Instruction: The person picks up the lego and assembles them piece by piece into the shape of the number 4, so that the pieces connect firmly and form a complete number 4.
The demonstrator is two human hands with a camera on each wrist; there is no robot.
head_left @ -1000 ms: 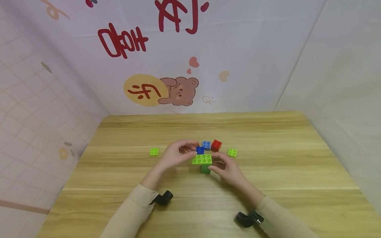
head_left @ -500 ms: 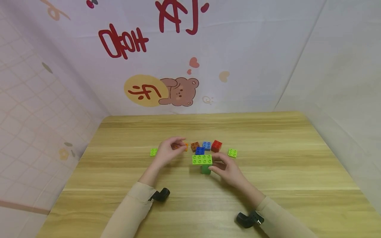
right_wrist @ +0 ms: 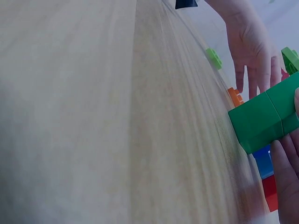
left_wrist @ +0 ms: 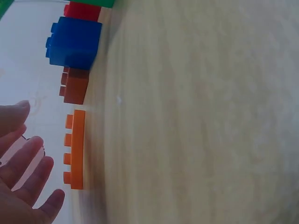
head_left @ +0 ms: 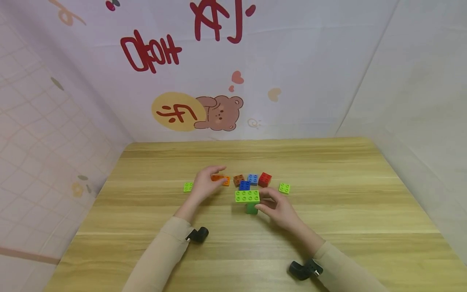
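Observation:
My left hand (head_left: 204,185) hovers over a flat orange building brick (head_left: 225,181), its thumb and fingers spread apart. In the left wrist view, the fingers (left_wrist: 33,161) are beside the studs of that orange brick (left_wrist: 78,149), with nothing between them. My right hand (head_left: 280,209) grips a stack of green bricks (head_left: 252,208) by its right side. In the right wrist view, two green bricks (right_wrist: 261,119) show one on the other. A long lime-green brick (head_left: 247,196) lies across the top of the stack and juts out to the left.
Behind the stack sit a dark blue brick (head_left: 245,185), a brown brick (head_left: 238,180), a light blue brick (head_left: 253,179) and a red brick (head_left: 265,179). Small lime bricks lie at the left (head_left: 187,187) and right (head_left: 284,188). A printed cloth backdrop (head_left: 292,61) rises behind the table.
My left hand has moved left from the lime-topped stack to the orange brick, uncovering the brown brick. The right hand has stayed in place, holding the stack.

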